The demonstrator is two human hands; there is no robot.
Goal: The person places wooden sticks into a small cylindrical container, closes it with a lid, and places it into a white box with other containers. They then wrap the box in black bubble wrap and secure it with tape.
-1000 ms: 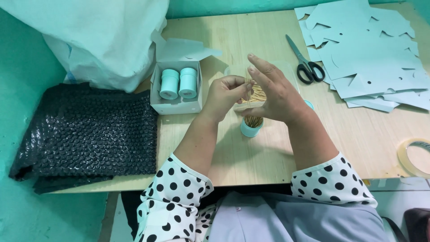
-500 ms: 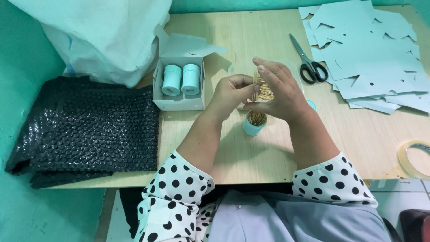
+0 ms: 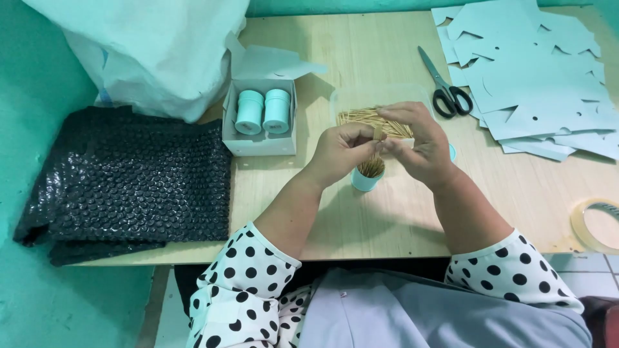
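Observation:
My left hand [image 3: 340, 149] and my right hand [image 3: 416, 143] meet above a small teal cup [image 3: 366, 181] that stands on the wooden table [image 3: 400, 212] and is filled with toothpicks. Both hands pinch a small bundle of toothpicks [image 3: 377, 134] between their fingertips, just over the cup. Behind the hands sits a clear plastic tray with a heap of loose toothpicks [image 3: 367, 118]. A teal lid peeks out to the right of my right hand [image 3: 452, 153].
A small open white box [image 3: 259, 143] holds two capped teal containers at the left. Black bubble wrap [image 3: 129, 180] covers the table's left end, with a white sack [image 3: 148, 51] behind it. Scissors [image 3: 443, 90], cut teal card pieces [image 3: 541, 84] and a tape roll [image 3: 596, 225] lie at the right.
Both hands have closed together over the cup, and the bundle of toothpicks now stands between the fingertips. The camera view has shifted slightly.

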